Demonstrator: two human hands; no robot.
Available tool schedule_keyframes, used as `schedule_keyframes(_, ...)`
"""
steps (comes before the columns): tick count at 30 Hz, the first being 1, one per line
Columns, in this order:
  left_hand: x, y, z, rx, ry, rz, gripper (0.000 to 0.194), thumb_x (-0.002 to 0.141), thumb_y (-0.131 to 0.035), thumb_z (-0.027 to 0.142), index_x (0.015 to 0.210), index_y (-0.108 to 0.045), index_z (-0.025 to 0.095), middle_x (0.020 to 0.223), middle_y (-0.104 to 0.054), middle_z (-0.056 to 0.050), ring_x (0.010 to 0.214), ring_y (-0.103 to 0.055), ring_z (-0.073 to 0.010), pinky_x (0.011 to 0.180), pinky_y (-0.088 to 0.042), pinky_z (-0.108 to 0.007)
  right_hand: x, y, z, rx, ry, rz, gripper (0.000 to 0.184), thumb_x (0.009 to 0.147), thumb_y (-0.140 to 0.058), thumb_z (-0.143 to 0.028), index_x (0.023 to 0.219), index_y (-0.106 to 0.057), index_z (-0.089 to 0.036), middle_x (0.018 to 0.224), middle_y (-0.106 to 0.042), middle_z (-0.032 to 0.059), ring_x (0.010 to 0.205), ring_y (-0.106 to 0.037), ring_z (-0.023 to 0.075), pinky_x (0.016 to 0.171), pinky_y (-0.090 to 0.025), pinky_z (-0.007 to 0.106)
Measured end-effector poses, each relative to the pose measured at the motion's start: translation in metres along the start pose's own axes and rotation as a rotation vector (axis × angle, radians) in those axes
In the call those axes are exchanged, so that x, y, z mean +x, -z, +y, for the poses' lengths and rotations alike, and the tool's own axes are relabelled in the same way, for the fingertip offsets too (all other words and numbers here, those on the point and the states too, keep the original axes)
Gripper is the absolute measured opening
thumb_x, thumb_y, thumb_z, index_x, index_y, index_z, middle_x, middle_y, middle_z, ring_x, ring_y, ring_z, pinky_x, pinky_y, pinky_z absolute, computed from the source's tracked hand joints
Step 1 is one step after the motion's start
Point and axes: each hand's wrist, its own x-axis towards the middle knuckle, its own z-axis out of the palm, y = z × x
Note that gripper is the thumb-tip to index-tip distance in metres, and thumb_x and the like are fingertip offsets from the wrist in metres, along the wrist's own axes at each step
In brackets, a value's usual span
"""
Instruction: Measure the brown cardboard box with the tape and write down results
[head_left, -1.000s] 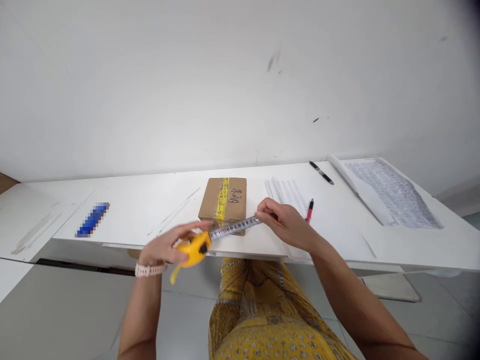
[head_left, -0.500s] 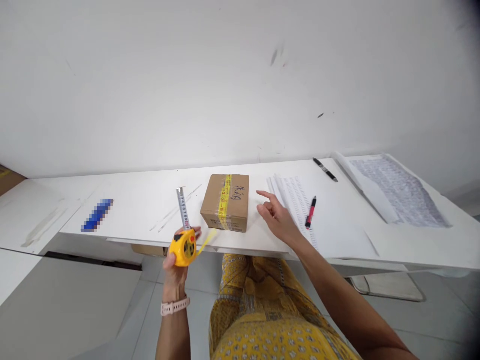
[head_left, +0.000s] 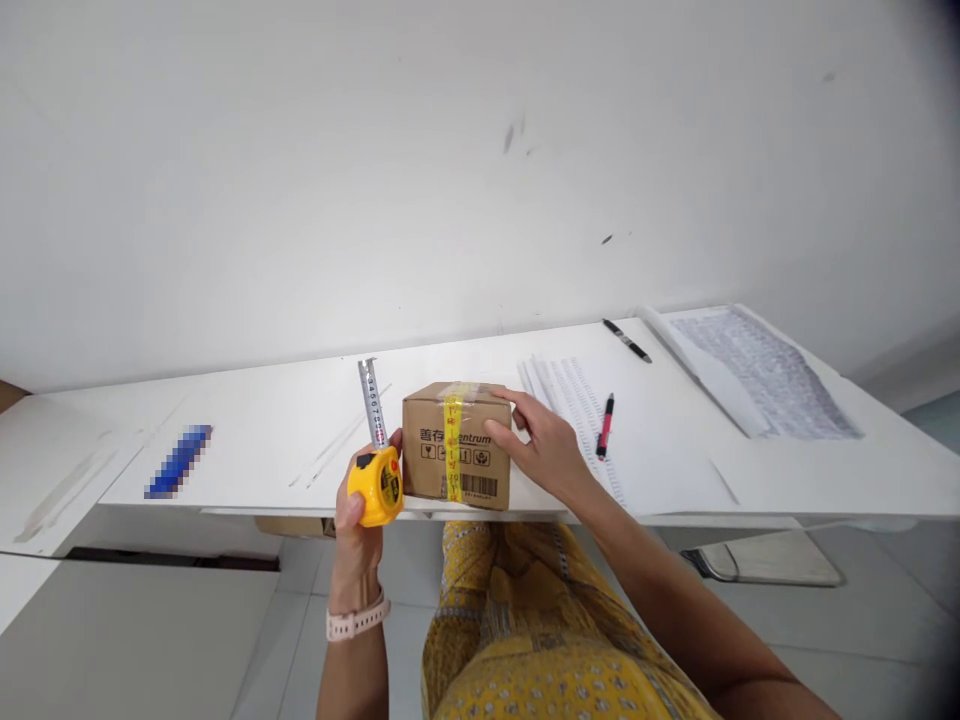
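Note:
A yellow tape measure (head_left: 379,488) is in my left hand (head_left: 358,512), with a short length of its metal blade (head_left: 369,400) pulled out and pointing toward the wall. Beside it stands a brown cardboard box (head_left: 427,480), its printed face turned to me and yellow tape running down its middle. My right hand (head_left: 546,445) grips the box's right side, thumb on the printed face and fingers at the back edge. Fingertips of my left hand show near the box's left side; whether they touch it I cannot tell.
On the white table (head_left: 255,430), printed sheets (head_left: 652,460) lie to the right with a red-and-black pen (head_left: 604,428) on them. Farther back are a black pen (head_left: 627,341) and another covered sheet (head_left: 765,370). A blurred blue item (head_left: 178,462) lies left.
My right hand has closed on the box, which is now tilted so its printed front faces me. The tape measure has shifted slightly right, nearer the box.

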Motion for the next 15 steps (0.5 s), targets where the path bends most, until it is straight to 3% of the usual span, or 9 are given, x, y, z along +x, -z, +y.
schedule_keyframes(2,-0.012,-0.007,0.004,0.065,-0.049,-0.004,0.069,0.055,-0.079,0.059,0.11,-0.068,0.018,0.118,-0.071,-0.014,0.098,-0.067,-0.0299,0.078,-0.053,-0.035,0.006,0.0,0.004,-0.019,0.107,0.104,0.037,0.09,-0.056,-0.047,0.118,-0.062,-0.023,0.115,-0.061,0.0123,0.108,-0.058,0.029,0.09,-0.049,0.047)
schedule_keyframes(5,-0.032,-0.014,0.002,0.103,-0.004,-0.144,0.077,0.058,-0.076,0.065,0.117,-0.065,0.016,0.11,-0.071,-0.014,0.087,-0.065,-0.0267,0.073,-0.052,-0.033,0.011,-0.001,0.008,0.116,0.228,0.072,0.031,0.094,-0.051,-0.038,0.12,-0.057,-0.023,0.139,-0.05,0.0135,0.131,-0.046,0.0296,0.107,-0.04,0.052)
schedule_keyframes(7,-0.043,-0.018,-0.003,0.109,0.082,-0.259,0.079,0.061,-0.072,0.069,0.119,-0.063,0.016,0.109,-0.07,-0.014,0.089,-0.064,-0.0273,0.078,-0.05,-0.035,0.013,-0.001,0.006,0.226,0.262,0.003,0.03,0.095,-0.049,-0.033,0.123,-0.054,-0.024,0.135,-0.054,0.0122,0.129,-0.049,0.0268,0.107,-0.042,0.05)
schedule_keyframes(10,-0.051,-0.023,-0.011,0.166,0.159,-0.341,0.078,0.065,-0.07,0.069,0.123,-0.061,0.017,0.111,-0.068,-0.013,0.093,-0.061,-0.0265,0.081,-0.049,-0.034,0.012,-0.005,0.001,0.272,0.298,-0.019,0.027,0.094,-0.05,-0.03,0.12,-0.055,-0.024,0.125,-0.061,0.0109,0.121,-0.055,0.0258,0.104,-0.044,0.049)
schedule_keyframes(15,-0.058,-0.029,-0.02,0.193,0.166,-0.311,0.073,0.07,-0.068,0.068,0.124,-0.06,0.018,0.11,-0.068,-0.011,0.092,-0.06,-0.0248,0.081,-0.048,-0.032,0.012,-0.01,-0.004,0.243,0.302,0.025,0.019,0.093,-0.054,-0.03,0.111,-0.058,-0.024,0.114,-0.066,0.0083,0.113,-0.06,0.0252,0.098,-0.046,0.046)
